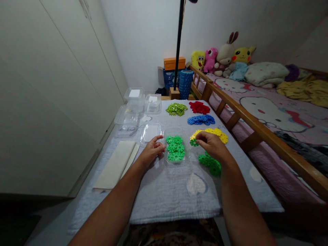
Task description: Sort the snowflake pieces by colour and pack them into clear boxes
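Observation:
Between my hands a clear plastic container (188,152) holds several green flower-shaped plastic discs (175,147) in overlapping rows. My left hand (153,148) is at the container's left side, fingers apart and bent, the tips at or touching its rim. To the right of the container, my right hand (210,143) pinches one green flower disc (194,142) between thumb and fingertips. Under and beside my right wrist lies a loose pile of green discs (211,164), partly covered by the forearm. Just behind that hand, yellow discs (217,134) are spread out, partly hidden.
Farther back lie blue discs (201,119), red discs (200,107) and lime-green discs (176,109). A clear lid (151,132) and several clear containers (127,115) stand at the left, near a folded beige cloth (115,165). A wooden bed rail (246,123) borders the table's right side.

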`<state>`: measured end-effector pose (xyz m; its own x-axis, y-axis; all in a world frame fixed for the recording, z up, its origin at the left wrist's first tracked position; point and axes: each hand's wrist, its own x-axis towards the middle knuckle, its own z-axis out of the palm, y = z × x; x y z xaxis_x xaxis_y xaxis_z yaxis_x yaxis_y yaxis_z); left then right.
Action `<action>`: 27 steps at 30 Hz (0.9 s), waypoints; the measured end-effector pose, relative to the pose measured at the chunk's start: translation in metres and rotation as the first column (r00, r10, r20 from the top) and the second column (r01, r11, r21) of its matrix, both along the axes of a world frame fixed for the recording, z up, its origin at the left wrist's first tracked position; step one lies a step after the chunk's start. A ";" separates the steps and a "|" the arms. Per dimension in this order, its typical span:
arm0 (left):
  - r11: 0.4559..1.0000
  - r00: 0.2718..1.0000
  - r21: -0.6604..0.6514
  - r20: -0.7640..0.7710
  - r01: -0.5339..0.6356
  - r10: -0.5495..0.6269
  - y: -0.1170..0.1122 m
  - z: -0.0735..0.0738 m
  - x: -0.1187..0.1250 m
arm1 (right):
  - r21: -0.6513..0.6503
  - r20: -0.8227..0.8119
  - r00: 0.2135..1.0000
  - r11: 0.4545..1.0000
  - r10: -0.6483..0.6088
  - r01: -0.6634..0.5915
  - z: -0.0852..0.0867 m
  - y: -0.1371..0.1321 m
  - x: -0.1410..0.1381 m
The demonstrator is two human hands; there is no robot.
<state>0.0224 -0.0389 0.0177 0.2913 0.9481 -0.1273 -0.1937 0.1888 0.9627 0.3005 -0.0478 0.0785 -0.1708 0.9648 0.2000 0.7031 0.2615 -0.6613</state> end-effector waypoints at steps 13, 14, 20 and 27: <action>1.000 1.000 0.003 -0.016 -0.006 0.006 0.001 0.000 0.000 | 0.261 0.167 0.986 0.965 -0.025 -0.020 -0.025 0.031 -0.062; 1.000 1.000 0.000 -0.016 -0.003 0.003 0.001 0.000 0.000 | 0.273 0.133 0.991 0.962 -0.028 -0.010 -0.024 0.029 -0.057; 1.000 1.000 -0.011 -0.023 -0.010 0.010 0.001 0.000 0.000 | 0.214 0.000 0.990 0.967 -0.143 0.140 -0.012 0.008 -0.007; 1.000 1.000 -0.005 -0.019 -0.012 0.012 0.000 0.000 0.000 | -0.047 0.264 0.955 0.988 -0.132 0.149 -0.029 -0.027 0.035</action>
